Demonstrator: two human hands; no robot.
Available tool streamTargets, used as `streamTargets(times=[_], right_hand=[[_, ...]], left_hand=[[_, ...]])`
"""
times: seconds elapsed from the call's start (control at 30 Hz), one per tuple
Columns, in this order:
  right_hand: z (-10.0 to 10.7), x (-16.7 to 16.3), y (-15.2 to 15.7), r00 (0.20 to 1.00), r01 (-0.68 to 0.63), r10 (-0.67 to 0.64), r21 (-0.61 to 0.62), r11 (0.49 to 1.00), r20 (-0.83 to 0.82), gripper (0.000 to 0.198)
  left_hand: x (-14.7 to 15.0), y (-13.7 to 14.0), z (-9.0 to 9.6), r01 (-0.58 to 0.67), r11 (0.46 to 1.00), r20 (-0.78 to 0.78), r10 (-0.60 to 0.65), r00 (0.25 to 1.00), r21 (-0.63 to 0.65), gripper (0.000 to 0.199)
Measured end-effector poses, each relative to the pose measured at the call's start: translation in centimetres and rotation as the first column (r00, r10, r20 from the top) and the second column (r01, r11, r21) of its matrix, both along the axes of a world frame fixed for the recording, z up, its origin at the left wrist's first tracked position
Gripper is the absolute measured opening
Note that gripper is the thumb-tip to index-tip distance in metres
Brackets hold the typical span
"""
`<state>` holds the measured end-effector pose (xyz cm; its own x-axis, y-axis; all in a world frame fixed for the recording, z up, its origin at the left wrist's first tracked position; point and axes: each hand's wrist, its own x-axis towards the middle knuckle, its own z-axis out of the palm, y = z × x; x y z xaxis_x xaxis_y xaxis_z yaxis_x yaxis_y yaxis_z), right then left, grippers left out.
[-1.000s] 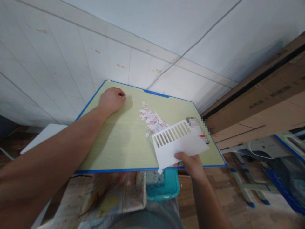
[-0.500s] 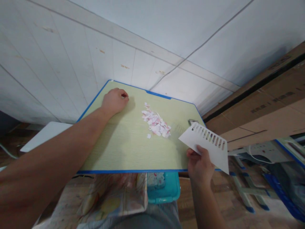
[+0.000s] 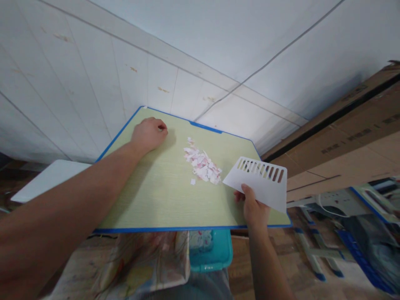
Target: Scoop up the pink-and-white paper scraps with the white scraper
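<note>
My right hand (image 3: 254, 208) grips a white flat scraper-like sheet (image 3: 261, 185) by its near edge; a row of slots runs along the sheet's far side. It is held tilted over the right part of the pale green tabletop (image 3: 150, 200). Mid-table lies a heap of torn white and pinkish paper scraps (image 3: 203, 164), just left of the sheet's corner. One small scrap (image 3: 193, 181) sits apart from the heap. Over the far left of the table, my left hand (image 3: 150, 132) is closed with its fingers curled; what they hold, if anything, is hidden.
A turquoise bin (image 3: 221, 254) with paper bits inside stands below the table's front edge, beside a patterned cloth (image 3: 156, 262). Cardboard boxes (image 3: 343, 141) line the right side. The white wall (image 3: 187, 89) borders the table's far edge. A white panel (image 3: 50, 179) is at left.
My right hand has brought the slotted sheet leftward, closer to the paper heap, and turned it a little. My left hand stays in its place. The view has shifted slightly.
</note>
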<state>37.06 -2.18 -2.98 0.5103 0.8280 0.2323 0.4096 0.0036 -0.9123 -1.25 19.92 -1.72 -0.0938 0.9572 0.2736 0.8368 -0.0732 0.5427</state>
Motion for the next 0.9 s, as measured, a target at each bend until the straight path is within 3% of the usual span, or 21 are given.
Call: streamTargets(times=[0.27,0.47,0.63,0.9], right_hand=[[-0.1,-1.0,-1.1,0.982,-0.19,0.188,-0.09,0.978,-0.035,0.04],[0.1,-1.7,-1.0,0.988,-0.141,0.137,-0.049,0.989,-0.066,0.043],[-0.6,-1.1,-1.1,0.979,-0.205,0.203,-0.098,0.974,-0.023,0.041],[-0.8,-1.0,-0.7,0.98,-0.198,0.199,-0.054,0.979,0.01,0.047]], left_hand=[[-0.1,-0.2,0.3,-0.001,0.999,-0.019,0.0,1.0,-0.035,0.028],[-0.2,0.0,0.1,-0.006,0.999,-0.024,0.005,1.0,-0.031,0.03],[-0.3,0.2,-0.1,0.006,1.0,-0.042,-0.007,0.999,-0.023,0.032],[-0.4,0.4,-0.2,0.016,1.0,-0.079,-0.018,0.997,-0.023,0.04]])
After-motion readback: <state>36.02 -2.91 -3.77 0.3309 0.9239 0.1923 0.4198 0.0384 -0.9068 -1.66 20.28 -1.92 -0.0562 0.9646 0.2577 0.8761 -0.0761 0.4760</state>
